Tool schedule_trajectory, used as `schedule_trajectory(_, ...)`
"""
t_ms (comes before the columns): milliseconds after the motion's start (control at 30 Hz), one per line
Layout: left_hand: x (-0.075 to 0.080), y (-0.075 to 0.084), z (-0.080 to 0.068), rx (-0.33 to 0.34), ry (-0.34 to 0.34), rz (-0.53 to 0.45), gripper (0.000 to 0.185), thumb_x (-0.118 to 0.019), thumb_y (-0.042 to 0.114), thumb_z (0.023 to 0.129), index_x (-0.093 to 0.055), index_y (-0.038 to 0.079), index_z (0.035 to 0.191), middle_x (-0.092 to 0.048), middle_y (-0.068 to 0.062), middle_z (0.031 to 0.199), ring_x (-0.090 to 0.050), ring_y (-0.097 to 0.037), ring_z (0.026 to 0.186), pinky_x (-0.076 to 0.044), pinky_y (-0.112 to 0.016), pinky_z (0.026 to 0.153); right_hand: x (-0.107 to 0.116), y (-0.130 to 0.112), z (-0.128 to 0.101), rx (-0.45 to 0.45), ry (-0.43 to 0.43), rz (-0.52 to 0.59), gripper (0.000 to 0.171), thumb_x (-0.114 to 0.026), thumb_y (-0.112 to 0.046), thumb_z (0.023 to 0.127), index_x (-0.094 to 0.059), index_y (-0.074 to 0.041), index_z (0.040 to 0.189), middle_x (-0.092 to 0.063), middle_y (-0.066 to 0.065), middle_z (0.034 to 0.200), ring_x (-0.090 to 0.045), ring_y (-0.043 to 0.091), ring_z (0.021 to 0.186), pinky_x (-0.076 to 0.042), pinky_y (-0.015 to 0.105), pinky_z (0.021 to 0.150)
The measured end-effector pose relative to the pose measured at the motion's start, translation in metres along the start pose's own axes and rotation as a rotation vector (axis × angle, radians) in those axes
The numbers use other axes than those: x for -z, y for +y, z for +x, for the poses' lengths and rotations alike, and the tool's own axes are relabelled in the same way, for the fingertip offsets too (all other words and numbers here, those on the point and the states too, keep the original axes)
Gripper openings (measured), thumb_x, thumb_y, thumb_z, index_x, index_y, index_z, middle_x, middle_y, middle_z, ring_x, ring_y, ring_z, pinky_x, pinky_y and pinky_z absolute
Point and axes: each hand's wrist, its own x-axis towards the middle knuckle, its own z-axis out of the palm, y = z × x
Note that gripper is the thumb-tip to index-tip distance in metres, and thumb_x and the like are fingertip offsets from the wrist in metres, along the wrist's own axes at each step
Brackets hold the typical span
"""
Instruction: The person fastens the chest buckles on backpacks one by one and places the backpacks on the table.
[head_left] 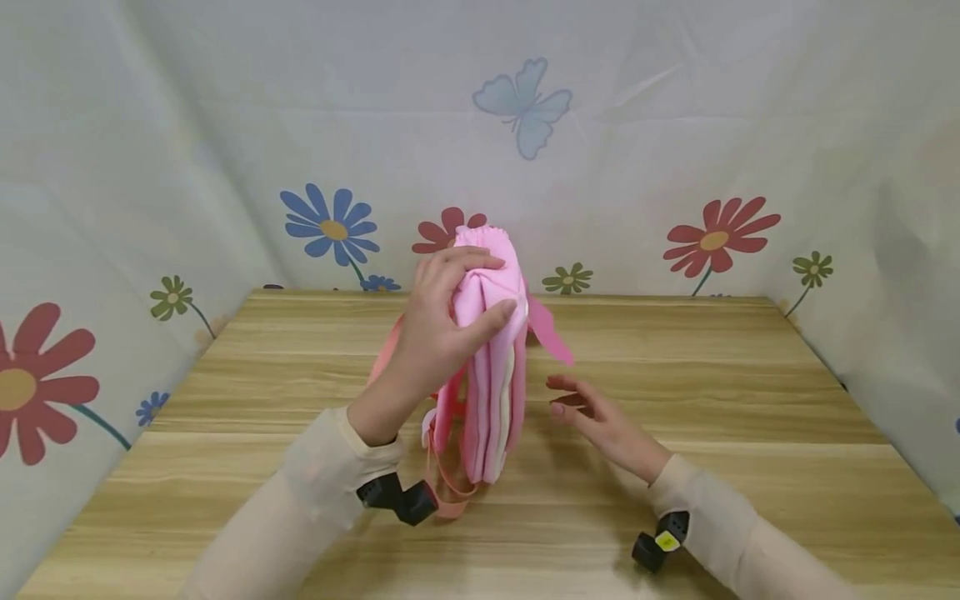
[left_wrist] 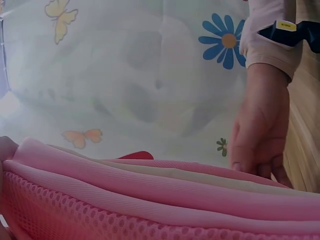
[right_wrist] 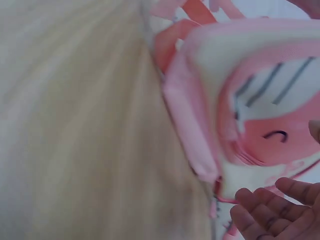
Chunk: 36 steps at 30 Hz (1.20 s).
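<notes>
A small pink backpack [head_left: 491, 367] stands upright on the wooden table [head_left: 675, 400], its straps hanging toward me. My left hand [head_left: 442, 325] grips its gathered top, thumb on one side and fingers curled over the other. The left wrist view shows the pink backpack [left_wrist: 150, 195] from close by, ribbed fabric and mesh. My right hand [head_left: 592, 412] hovers just right of the bag, palm up, fingers loosely extended, holding nothing. In the right wrist view the backpack [right_wrist: 250, 100] shows a pink face print on its front, and the fingertips [right_wrist: 265, 210] lie just beside it.
A light cloth backdrop with printed flowers [head_left: 333, 225] and a butterfly [head_left: 525, 104] encloses the table on three sides. Black wrist cameras [head_left: 397, 498] sit on both sleeves. Bare wood stretches left and right of the bag.
</notes>
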Motion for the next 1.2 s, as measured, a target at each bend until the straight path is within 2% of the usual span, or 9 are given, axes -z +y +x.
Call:
schedule_trajectory(100, -0.002, -0.001, 0.001, -0.009, 0.006, -0.008, 0.042, -0.064, 0.030, 0.076, -0.056, 0.015, 0.115, -0.049, -0.004, 0.125, -0.033, -0.019, 0.123, -0.033, -0.045, 0.098, 0.016, -0.009, 0.001, 0.003, 0.047, -0.017, 0.043, -0.047, -0.027, 0.094, -0.039, -0.008, 0.131, -0.044, 0.016, 0.132, -0.051, 0.034, 0.111, -0.046, 0.041, 0.089)
schedule_trajectory(200, -0.004, -0.001, 0.003, -0.019, 0.003, -0.012, 0.044, -0.064, 0.030, 0.076, -0.055, 0.015, 0.117, -0.048, -0.004, 0.126, -0.031, -0.021, 0.126, -0.030, -0.046, 0.102, 0.034, -0.022, 0.003, 0.017, 0.108, -0.066, 0.041, -0.046, -0.027, 0.094, -0.041, -0.007, 0.130, -0.048, 0.012, 0.130, -0.052, 0.028, 0.109, -0.047, 0.033, 0.088)
schedule_trajectory(300, -0.008, 0.000, 0.003, -0.034, 0.002, -0.022, 0.045, -0.064, 0.031, 0.076, -0.054, 0.014, 0.117, -0.048, -0.004, 0.125, -0.031, -0.020, 0.126, -0.029, -0.045, 0.103, 0.052, -0.036, 0.004, 0.052, 0.168, -0.135, 0.040, -0.045, -0.026, 0.094, -0.042, -0.007, 0.129, -0.050, 0.010, 0.129, -0.054, 0.015, 0.106, -0.046, 0.019, 0.084)
schedule_trajectory(400, -0.012, 0.001, 0.004, -0.055, 0.007, -0.028, 0.046, -0.063, 0.031, 0.076, -0.054, 0.014, 0.117, -0.048, -0.004, 0.125, -0.033, -0.019, 0.122, -0.031, -0.043, 0.100, 0.068, -0.052, 0.007, 0.090, 0.215, -0.200, 0.039, -0.044, -0.025, 0.095, -0.043, -0.005, 0.128, -0.051, 0.011, 0.127, -0.053, 0.000, 0.101, -0.044, 0.011, 0.081)
schedule_trajectory(500, -0.016, 0.001, 0.005, -0.094, 0.020, -0.018, 0.047, -0.063, 0.032, 0.076, -0.053, 0.012, 0.118, -0.049, -0.006, 0.123, -0.035, -0.020, 0.118, -0.032, -0.041, 0.098, 0.080, -0.071, 0.011, 0.127, 0.252, -0.247, 0.038, -0.044, -0.024, 0.095, -0.045, -0.005, 0.127, -0.053, 0.012, 0.124, -0.052, -0.006, 0.095, -0.044, 0.010, 0.078)
schedule_trajectory(633, -0.021, 0.002, 0.006, -0.145, 0.037, -0.012, 0.051, -0.060, 0.033, 0.076, -0.051, 0.008, 0.120, -0.049, -0.007, 0.122, -0.038, -0.020, 0.114, -0.032, -0.039, 0.096, 0.088, -0.098, 0.017, 0.139, 0.277, -0.307, 0.038, -0.045, -0.029, 0.094, -0.049, -0.010, 0.126, -0.056, 0.006, 0.120, -0.055, -0.004, 0.090, -0.046, 0.014, 0.076)
schedule_trajectory(833, -0.025, 0.004, 0.007, -0.179, 0.062, -0.010, 0.059, -0.058, 0.039, 0.078, -0.044, 0.007, 0.125, -0.045, -0.006, 0.127, -0.036, -0.019, 0.118, -0.031, -0.038, 0.097, 0.086, -0.137, 0.026, 0.145, 0.239, -0.340, 0.037, -0.048, -0.036, 0.091, -0.050, -0.018, 0.124, -0.056, -0.003, 0.120, -0.057, 0.008, 0.093, -0.046, 0.023, 0.080)
schedule_trajectory(967, -0.028, 0.006, 0.008, -0.194, 0.083, -0.007, 0.062, -0.062, 0.034, 0.076, -0.041, 0.007, 0.127, -0.043, -0.008, 0.130, -0.032, -0.019, 0.124, -0.029, -0.040, 0.100, 0.081, -0.158, 0.029, 0.134, 0.181, -0.341, 0.041, -0.049, -0.040, 0.090, -0.049, -0.020, 0.126, -0.054, -0.004, 0.121, -0.056, 0.012, 0.099, -0.046, 0.033, 0.087)
schedule_trajectory(1200, -0.035, 0.009, 0.010, -0.195, 0.087, -0.015, 0.066, -0.063, 0.032, 0.075, -0.037, 0.008, 0.130, -0.043, -0.005, 0.130, -0.036, -0.020, 0.117, -0.031, -0.037, 0.093, 0.073, -0.179, 0.036, 0.211, 0.058, -0.385, 0.044, -0.051, -0.041, 0.089, -0.051, -0.015, 0.124, -0.051, -0.002, 0.125, -0.049, 0.013, 0.109, -0.044, 0.036, 0.089)
